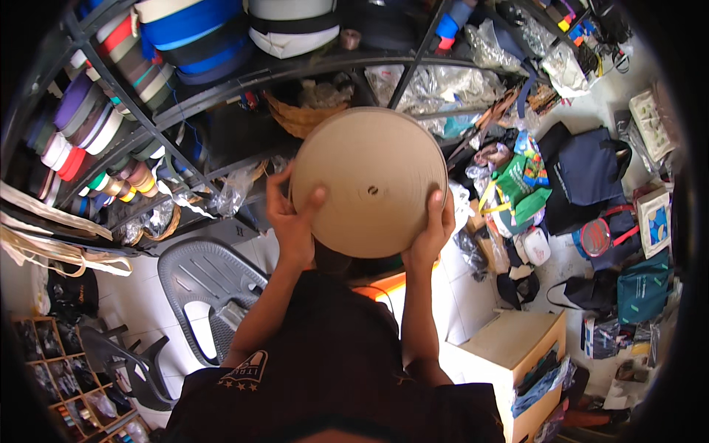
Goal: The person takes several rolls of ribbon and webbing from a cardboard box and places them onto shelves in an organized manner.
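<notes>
Between my two hands is a large round roll of beige webbing tape (369, 162), wound flat with a small dark hole at its centre. My left hand (294, 218) grips its left edge, thumb lying on the flat face and fingers behind the rim. On the lower right edge my right hand (434, 229) holds it the same way. Both forearms reach up from the lower edge of the view. The roll hides part of the shelf behind it, and its far face is out of sight.
Dark metal shelving (273, 74) with coloured rolls of strap (196, 33) fills the far side and left. A wicker basket (295, 117) sits behind the roll. A grey plastic chair (199, 288) stands at left, a cardboard box (517, 340) at right. Bags (587, 173) cover the right side.
</notes>
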Action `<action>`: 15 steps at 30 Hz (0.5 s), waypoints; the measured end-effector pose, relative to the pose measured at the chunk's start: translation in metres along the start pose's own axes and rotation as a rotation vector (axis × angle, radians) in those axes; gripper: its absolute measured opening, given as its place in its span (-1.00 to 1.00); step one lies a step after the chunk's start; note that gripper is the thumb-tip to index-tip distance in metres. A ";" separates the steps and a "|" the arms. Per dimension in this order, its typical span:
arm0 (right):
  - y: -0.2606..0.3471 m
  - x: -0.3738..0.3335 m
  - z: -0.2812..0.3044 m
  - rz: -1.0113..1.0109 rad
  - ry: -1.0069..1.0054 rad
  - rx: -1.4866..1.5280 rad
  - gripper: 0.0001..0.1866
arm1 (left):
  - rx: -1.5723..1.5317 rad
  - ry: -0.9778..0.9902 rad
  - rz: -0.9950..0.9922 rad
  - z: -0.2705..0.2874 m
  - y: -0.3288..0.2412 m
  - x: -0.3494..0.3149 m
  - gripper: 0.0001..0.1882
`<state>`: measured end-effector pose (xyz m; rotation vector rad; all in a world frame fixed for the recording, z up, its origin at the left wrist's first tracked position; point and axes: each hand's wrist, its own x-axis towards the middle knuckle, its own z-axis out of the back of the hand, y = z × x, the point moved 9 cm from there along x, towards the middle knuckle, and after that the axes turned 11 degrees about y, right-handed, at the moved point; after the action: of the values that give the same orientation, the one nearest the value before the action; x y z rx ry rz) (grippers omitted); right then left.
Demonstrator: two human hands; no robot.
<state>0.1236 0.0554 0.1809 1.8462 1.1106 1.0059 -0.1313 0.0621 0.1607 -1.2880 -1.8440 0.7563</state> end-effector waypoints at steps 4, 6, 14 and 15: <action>0.002 0.006 0.015 0.056 -0.133 -0.014 -0.66 | -0.034 -0.025 -0.008 -0.006 0.005 -0.003 -0.46; 0.003 0.007 0.016 0.060 -0.178 0.006 -0.67 | -0.029 -0.033 -0.049 -0.005 0.001 -0.005 -0.46; 0.065 0.030 -0.016 0.139 0.257 -0.131 -0.64 | 0.044 0.017 -0.258 0.006 -0.046 -0.002 -0.40; 0.069 0.033 -0.023 0.078 0.300 -0.140 -0.61 | 0.053 0.027 -0.282 0.005 -0.054 -0.001 -0.40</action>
<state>0.1369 0.0666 0.2586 1.6739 1.1133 1.4051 -0.1623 0.0439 0.2012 -0.9729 -1.9185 0.6276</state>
